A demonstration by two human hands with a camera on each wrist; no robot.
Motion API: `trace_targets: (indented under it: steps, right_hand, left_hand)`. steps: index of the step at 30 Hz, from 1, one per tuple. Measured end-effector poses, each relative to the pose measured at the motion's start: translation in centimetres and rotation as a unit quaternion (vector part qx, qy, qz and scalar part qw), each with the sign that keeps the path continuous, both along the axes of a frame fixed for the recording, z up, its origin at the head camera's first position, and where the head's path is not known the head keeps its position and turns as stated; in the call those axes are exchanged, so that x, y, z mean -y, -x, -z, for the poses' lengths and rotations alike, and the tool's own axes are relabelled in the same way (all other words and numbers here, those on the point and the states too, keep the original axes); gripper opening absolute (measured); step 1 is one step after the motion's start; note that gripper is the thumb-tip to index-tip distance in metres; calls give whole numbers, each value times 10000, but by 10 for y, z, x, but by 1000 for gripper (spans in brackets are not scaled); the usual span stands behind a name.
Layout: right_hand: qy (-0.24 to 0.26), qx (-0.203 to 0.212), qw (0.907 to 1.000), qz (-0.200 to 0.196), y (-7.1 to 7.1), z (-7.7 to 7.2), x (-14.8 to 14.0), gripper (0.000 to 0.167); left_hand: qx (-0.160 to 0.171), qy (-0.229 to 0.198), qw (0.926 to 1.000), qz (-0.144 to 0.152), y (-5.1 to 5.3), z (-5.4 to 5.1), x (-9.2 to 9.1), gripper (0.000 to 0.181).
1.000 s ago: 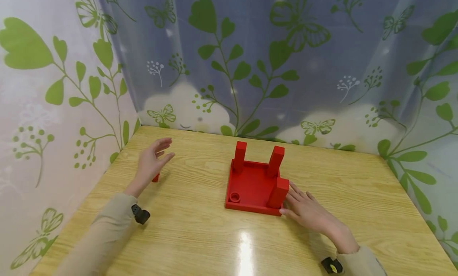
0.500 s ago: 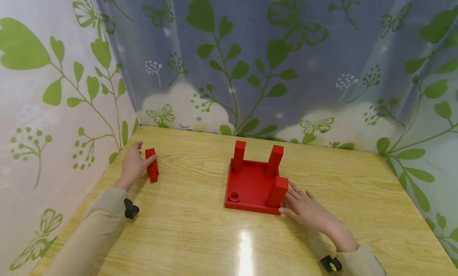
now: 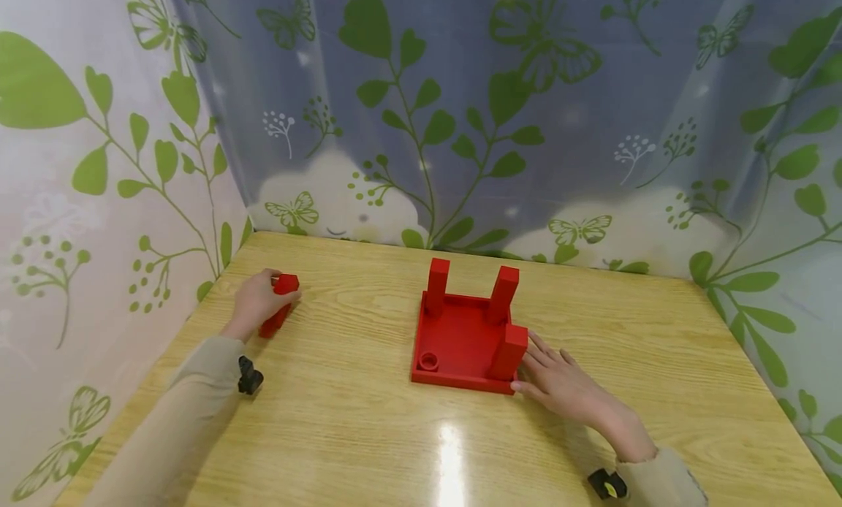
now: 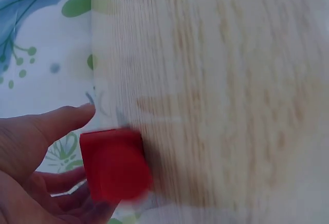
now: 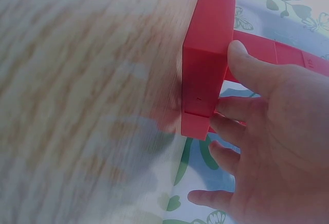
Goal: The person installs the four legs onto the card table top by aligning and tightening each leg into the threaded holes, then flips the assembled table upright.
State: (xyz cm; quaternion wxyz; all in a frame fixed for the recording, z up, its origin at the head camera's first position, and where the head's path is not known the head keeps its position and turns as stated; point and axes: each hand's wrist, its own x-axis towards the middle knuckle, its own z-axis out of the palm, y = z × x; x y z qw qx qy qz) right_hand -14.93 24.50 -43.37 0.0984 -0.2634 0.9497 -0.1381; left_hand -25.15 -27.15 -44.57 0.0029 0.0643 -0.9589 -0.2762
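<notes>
My left hand (image 3: 256, 302) holds a loose red leg (image 3: 279, 313), a square block with a round end, at the left of the table. In the left wrist view the round end (image 4: 123, 175) of that leg faces the camera, slightly blurred. A red toy tabletop (image 3: 460, 342) lies upside down near the middle, with raised edges. Three legs stand upright in its corners, and a round socket (image 3: 428, 361) shows in the near left corner. Against the right side of the tabletop rests my right hand (image 3: 566, 386), fingers extended, thumb at the near right corner.
The wooden table (image 3: 349, 434) carries these parts. Behind it hangs a curtain (image 3: 592, 127) with leaves and butterflies, and similar cloth borders both sides. A black wrist camera (image 3: 250, 375) sits on the left sleeve.
My left hand has come down around the loose leg and taken hold of it. The leg has turned, its far end now leaning right. The right hand and tabletop have stayed put.
</notes>
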Motion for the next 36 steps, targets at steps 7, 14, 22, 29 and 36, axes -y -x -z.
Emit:
trace_targets:
  steps: [7, 14, 22, 29, 36]
  right_hand:
    - [3, -48, 10000, -9, 0, 0, 0, 70]
    - [28, -40, 10000, -16, 0, 1, 1, 70]
    - [34, -32, 10000, 11, -1, -1, 1, 70]
    - [85, -33, 10000, 18, -2, -2, 1, 70]
    - [107, 49, 9999, 35, -2, -2, 1, 71]
  left_hand:
    - [-345, 40, 9989, 315, 1, 2, -4, 52]
    - [-556, -79, 9973, 467, -2, -1, -3, 50]
    - [-1149, -613, 9905, 433, -10, -21, -8, 48]
    - [-1556, -1487, 9758, 377, -22, -40, -22, 47]
    - [-1992, -2321, 9510, 451, -31, -51, -41, 48]
